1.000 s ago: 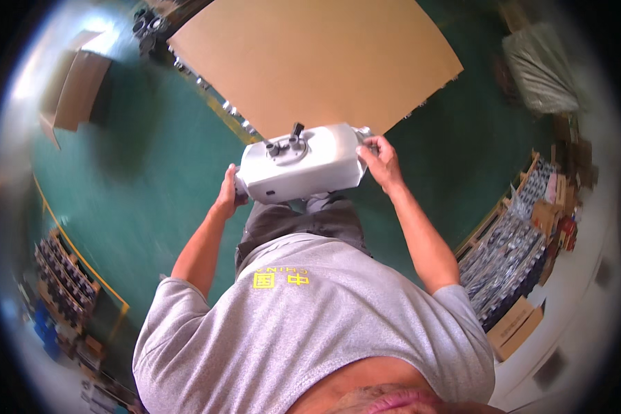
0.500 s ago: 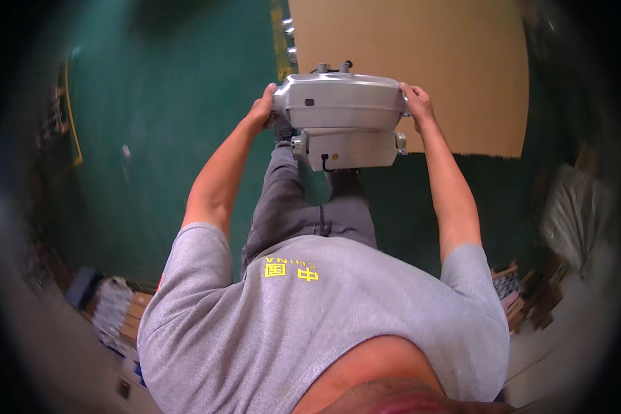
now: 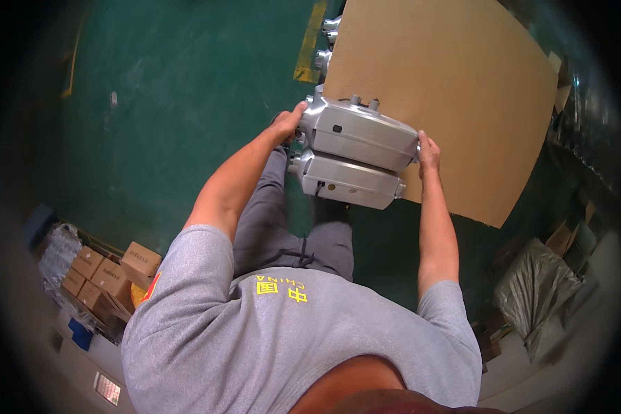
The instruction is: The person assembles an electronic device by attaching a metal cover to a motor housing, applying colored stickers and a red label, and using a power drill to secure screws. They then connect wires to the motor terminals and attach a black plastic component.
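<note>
Two silver air heaters sit against each other in front of my legs, long sides together. My left hand is closed around the left end of the farther air heater, which has two short pipe stubs on its far side. At its right end my right hand grips with the fingers bent around the rim. The nearer air heater has a short black cable and lies close below the first; what carries its weight is hidden. Both slope down toward the right.
A large brown cardboard sheet spreads beyond and right of the heaters. More silver parts peek out at its left edge. Cardboard boxes stand at lower left. Clear plastic wrapping lies at right. Yellow tape marks the green floor.
The two heaters have swung from nearly level to sloping, right end lower and nearer me. Both hands have stayed on the ends. The cardboard sheet appears turned and farther right.
</note>
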